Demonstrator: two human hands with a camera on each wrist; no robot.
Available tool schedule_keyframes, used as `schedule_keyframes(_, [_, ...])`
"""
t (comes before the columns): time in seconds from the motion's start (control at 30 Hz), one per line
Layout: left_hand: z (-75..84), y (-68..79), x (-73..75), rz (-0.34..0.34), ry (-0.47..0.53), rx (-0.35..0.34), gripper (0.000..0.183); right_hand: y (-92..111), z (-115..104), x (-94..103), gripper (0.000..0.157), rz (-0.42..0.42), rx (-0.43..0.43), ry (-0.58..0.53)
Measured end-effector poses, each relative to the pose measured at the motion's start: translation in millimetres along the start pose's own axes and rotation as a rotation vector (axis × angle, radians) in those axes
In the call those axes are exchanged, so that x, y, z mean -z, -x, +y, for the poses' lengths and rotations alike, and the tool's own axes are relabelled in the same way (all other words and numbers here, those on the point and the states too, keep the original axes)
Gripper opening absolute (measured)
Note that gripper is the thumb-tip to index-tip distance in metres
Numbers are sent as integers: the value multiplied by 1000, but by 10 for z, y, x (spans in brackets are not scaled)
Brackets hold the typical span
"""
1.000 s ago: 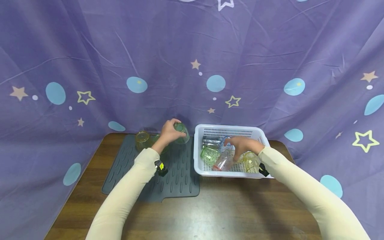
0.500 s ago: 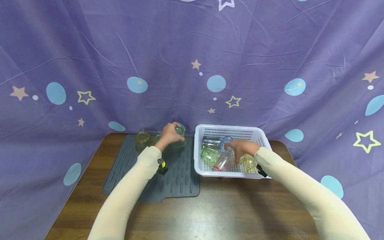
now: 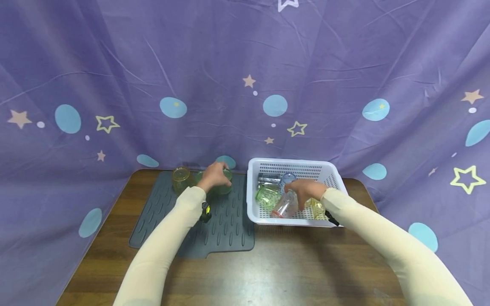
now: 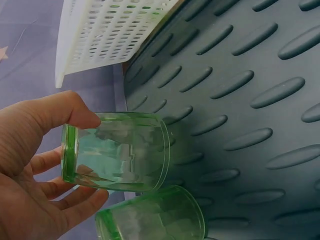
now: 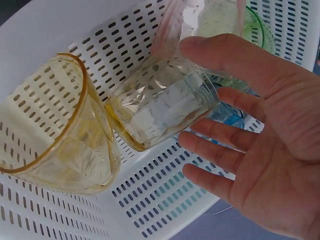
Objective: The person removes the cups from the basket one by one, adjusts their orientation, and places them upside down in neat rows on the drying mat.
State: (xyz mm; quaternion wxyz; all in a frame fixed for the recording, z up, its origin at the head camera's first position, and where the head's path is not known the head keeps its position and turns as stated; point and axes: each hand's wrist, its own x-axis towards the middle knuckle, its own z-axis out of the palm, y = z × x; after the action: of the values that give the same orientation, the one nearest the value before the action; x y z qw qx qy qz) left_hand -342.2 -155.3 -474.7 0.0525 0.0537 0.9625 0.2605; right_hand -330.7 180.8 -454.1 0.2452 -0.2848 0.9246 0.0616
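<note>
My left hand (image 3: pixel 215 175) grips a green glass (image 4: pixel 120 155) by its thick base, thumb on one side and fingers on the other. The glass is upside down, its rim at the dark ridged mat (image 3: pixel 229 225). Right beside it stands a second green glass (image 4: pixel 155 217), also base up. My right hand (image 3: pixel 306 189) hovers in the white basket (image 3: pixel 294 222), fingers loosely extended. In the right wrist view, its thumb and fingers spread around the near end of a pale yellow glass (image 5: pixel 162 107). Another yellow glass with an amber rim (image 5: pixel 85 155) lies farther off.
An upturned amber glass (image 3: pixel 181 180) stands at the mat's back left. Inside the basket lie a pink glass (image 3: pixel 286 206), a light green one (image 3: pixel 268 196) and a blue one (image 3: pixel 288 179). A purple curtain (image 3: pixel 229 85) hangs behind the wooden table (image 3: pixel 283 263).
My left hand has brought the green glass down and leftward onto the mat, close to the other green glass. My right hand has shifted slightly left within the basket.
</note>
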Motion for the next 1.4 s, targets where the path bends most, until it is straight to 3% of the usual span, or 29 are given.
schedule_keyframes(0.33, [-28,30,-48,-49,-10,-11,67,-15,-39,-101,91,58,5,114])
schedule_keyframes(0.53, [-75,-14,-104,-60,-25,8,69,-33,-125,-132,86,141,89,176])
schedule_keyframes(0.63, [-77,-39,-126,-61,-41,11,68,-53,-153,-130,77,140,132,156])
schedule_keyframes(0.97, [-65,-22,-155,-64,-18,-4,63,-147,-105,-278,60,0,244,-11])
schedule_keyframes(1.4, [-84,26,-143,-88,18,18,65,-152,-43,-259,63,-17,297,-131])
